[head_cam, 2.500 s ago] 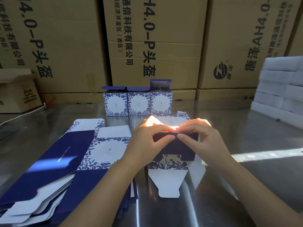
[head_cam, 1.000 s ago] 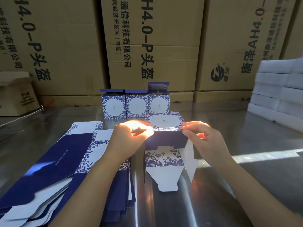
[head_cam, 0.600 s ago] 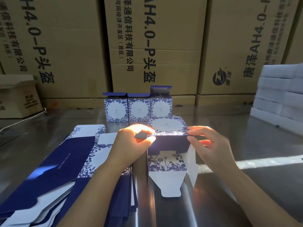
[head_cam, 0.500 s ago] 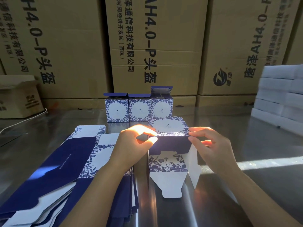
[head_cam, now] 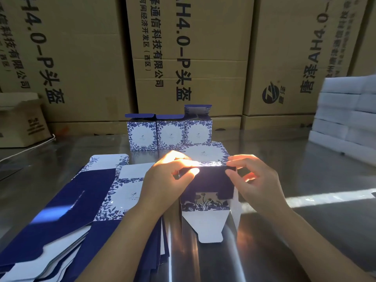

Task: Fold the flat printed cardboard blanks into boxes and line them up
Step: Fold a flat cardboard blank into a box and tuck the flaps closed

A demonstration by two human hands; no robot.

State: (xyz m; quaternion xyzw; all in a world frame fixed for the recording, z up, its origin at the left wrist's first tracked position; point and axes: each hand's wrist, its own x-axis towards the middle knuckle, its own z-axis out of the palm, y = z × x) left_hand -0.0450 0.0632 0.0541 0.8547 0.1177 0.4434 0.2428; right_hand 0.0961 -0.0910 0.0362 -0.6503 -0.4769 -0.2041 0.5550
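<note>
Grip: left hand [head_cam: 162, 180] pinches top-left edge of half-folded navy-and-white floral cardboard box [head_cam: 211, 183], right hand [head_cam: 258, 182] pinches top-right, fingers curled. Box lies on steel table [head_cam: 305, 231], long axis toward person, white flap [head_cam: 205, 226] open nearest. Stack of flat printed blanks [head_cam: 81, 200] at left; three folded boxes [head_cam: 169, 133] rowed behind; brown cartons [head_cam: 189, 47] beyond.

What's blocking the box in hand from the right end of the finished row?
Nothing visible. The left hand and right hand hold the half-folded box just before the row of boxes; table right of it is bare.
</note>
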